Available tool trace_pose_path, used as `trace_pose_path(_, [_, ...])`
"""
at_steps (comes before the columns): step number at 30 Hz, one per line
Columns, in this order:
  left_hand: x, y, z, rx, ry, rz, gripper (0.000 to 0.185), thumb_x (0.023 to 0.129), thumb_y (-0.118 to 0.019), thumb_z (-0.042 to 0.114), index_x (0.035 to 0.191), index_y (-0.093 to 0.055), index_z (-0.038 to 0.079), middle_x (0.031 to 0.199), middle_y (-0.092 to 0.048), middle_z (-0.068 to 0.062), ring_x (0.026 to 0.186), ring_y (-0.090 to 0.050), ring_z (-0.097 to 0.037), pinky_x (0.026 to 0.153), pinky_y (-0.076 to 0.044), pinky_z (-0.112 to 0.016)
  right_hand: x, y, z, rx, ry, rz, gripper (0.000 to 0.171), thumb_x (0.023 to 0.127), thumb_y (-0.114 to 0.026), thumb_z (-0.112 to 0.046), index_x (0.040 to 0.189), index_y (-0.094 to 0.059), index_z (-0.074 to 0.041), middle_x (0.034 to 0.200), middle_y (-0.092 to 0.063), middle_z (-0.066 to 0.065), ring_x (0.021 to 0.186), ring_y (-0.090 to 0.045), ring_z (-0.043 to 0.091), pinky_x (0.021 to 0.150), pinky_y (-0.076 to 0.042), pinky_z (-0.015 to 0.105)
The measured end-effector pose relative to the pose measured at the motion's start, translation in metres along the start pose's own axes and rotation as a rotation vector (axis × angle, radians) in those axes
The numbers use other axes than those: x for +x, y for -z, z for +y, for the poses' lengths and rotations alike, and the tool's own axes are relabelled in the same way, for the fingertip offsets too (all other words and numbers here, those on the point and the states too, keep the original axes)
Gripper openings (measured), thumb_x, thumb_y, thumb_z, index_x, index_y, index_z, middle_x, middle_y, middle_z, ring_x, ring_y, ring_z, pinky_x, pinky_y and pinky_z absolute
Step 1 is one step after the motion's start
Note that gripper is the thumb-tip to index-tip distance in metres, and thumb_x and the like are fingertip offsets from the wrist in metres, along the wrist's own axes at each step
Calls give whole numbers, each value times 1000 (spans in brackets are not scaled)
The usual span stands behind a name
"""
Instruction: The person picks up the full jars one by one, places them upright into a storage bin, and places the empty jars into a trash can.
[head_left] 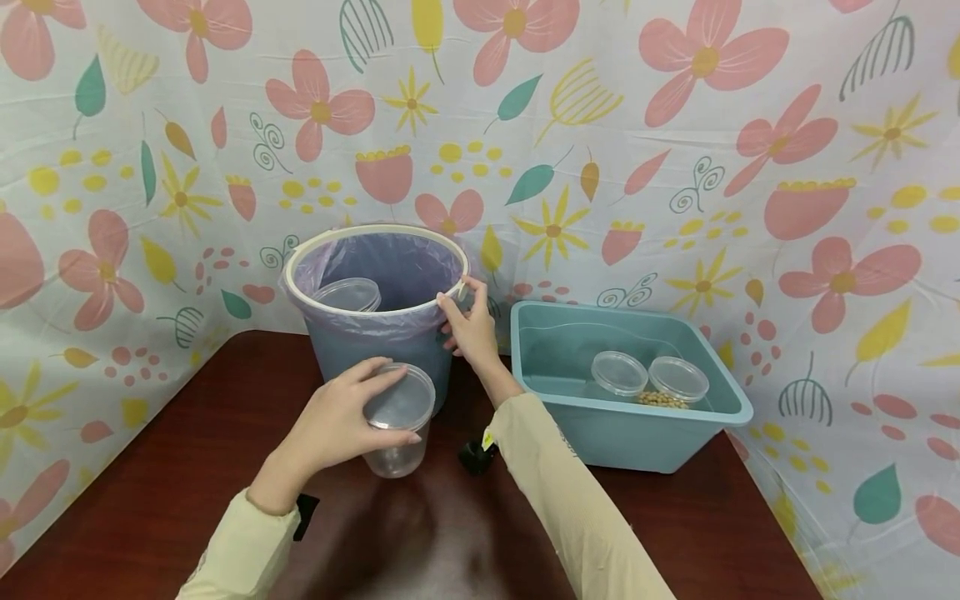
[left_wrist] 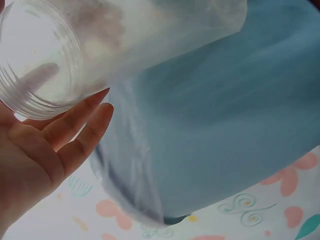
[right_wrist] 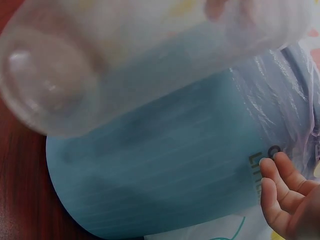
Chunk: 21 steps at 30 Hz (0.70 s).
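Observation:
My left hand [head_left: 330, 421] grips a clear plastic jar [head_left: 399, 460] with a clear lid, thumb and fingers round its top, in front of the blue trash bin [head_left: 360, 346]. The jar stands nearly upright in the head view and looks empty. My right hand [head_left: 474, 327] pinches the bin's right rim by the white ring [head_left: 296, 285], which clamps a thin purplish liner bag [head_left: 393, 321]. Inside the bin, another lidded clear jar [head_left: 347, 293] leans at the left. Blue bin wall [right_wrist: 165, 155] fills much of the right wrist view behind the held jar.
To the right of the bin, a blue-green basin [head_left: 622, 433] holds a lidded clear jar [head_left: 618, 372] and a second lidded jar [head_left: 678, 379] with tan beans or kernels [head_left: 662, 400] at it. A flowered cloth [head_left: 555, 158] hangs behind the dark red-brown table [head_left: 157, 467].

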<state>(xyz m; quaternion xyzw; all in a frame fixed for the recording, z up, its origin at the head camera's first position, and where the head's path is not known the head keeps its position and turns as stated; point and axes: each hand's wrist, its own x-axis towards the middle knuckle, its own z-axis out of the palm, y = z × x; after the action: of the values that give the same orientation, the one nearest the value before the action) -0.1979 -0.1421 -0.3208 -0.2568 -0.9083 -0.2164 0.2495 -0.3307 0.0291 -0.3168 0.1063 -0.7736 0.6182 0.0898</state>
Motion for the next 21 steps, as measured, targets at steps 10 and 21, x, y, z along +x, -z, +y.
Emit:
trace_pose_path(10, [13,28,4,-9,-2,64,77,55,-77,54,117,-61,12,120,-53,-11,101,-55,-24,77,-46,-41,0,0,0,17,-15,2,62,83,-54,-47,135,-29,-25,68,-60,15,58,-56,46,35,-40,26])
trace_pose_path(21, [33,59,8,-87,-116,274,71,53,-85,31,113,-62,2,118,-54,-14,103,-54,-28,78,-45,-42,-1,0,-1,15,6,-8,62,84,-53,-48,136,-28,-24,71,-60,20,44,-55,29,36,-40,27])
